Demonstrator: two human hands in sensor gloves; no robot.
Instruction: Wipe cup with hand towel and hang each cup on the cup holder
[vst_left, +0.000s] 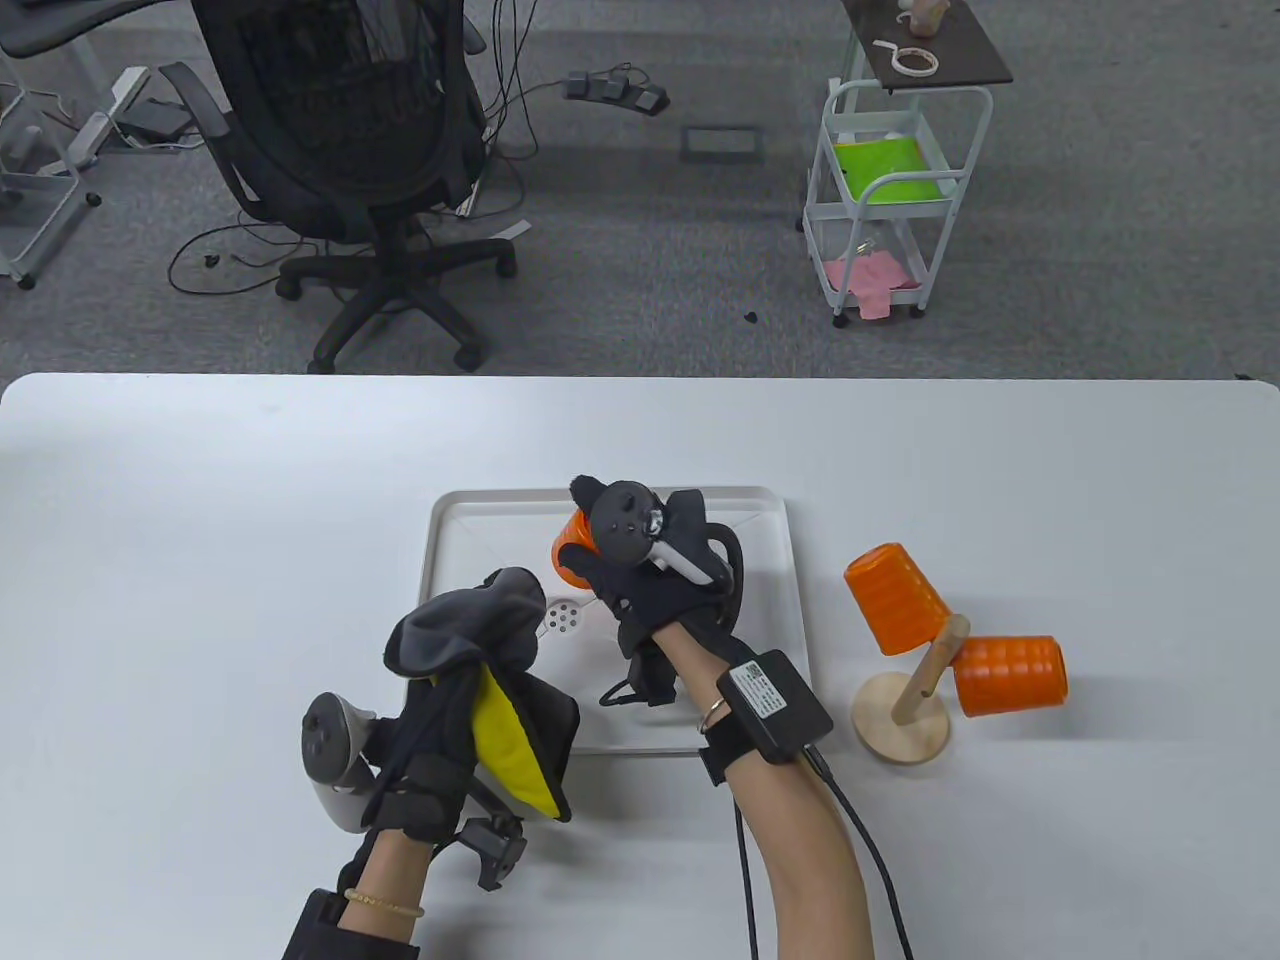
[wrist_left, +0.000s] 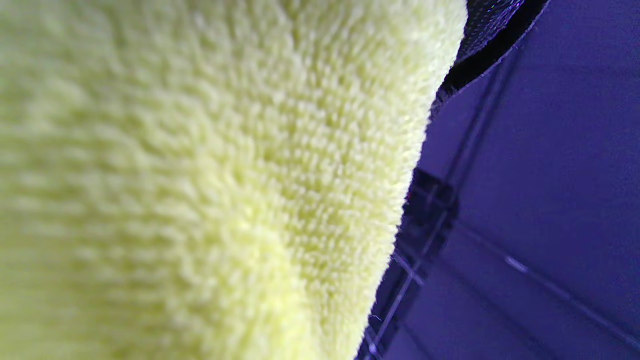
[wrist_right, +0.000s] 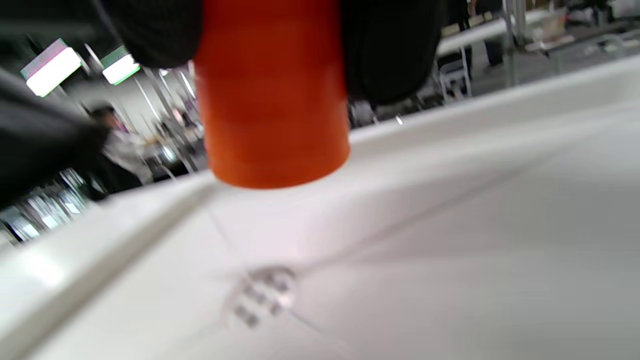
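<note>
My right hand (vst_left: 620, 560) grips an orange ribbed cup (vst_left: 570, 552) above the white tray (vst_left: 770, 600). In the right wrist view the cup (wrist_right: 272, 95) hangs between my gloved fingers (wrist_right: 390, 50), lifted clear of the tray floor (wrist_right: 450, 250) and its drain (wrist_right: 262, 295). My left hand (vst_left: 470, 640) holds a hand towel (vst_left: 505, 740), grey outside and yellow inside, at the tray's near left corner. The yellow pile of the towel (wrist_left: 200, 180) fills the left wrist view. Two more orange cups (vst_left: 893, 597) (vst_left: 1010, 676) hang on the wooden cup holder (vst_left: 905, 715) right of the tray.
The white table (vst_left: 200, 520) spreads wide on both sides. Cables trail from my right wrist (vst_left: 860, 850) toward the near edge. Beyond the table stand an office chair (vst_left: 350, 150) and a white cart (vst_left: 890, 200).
</note>
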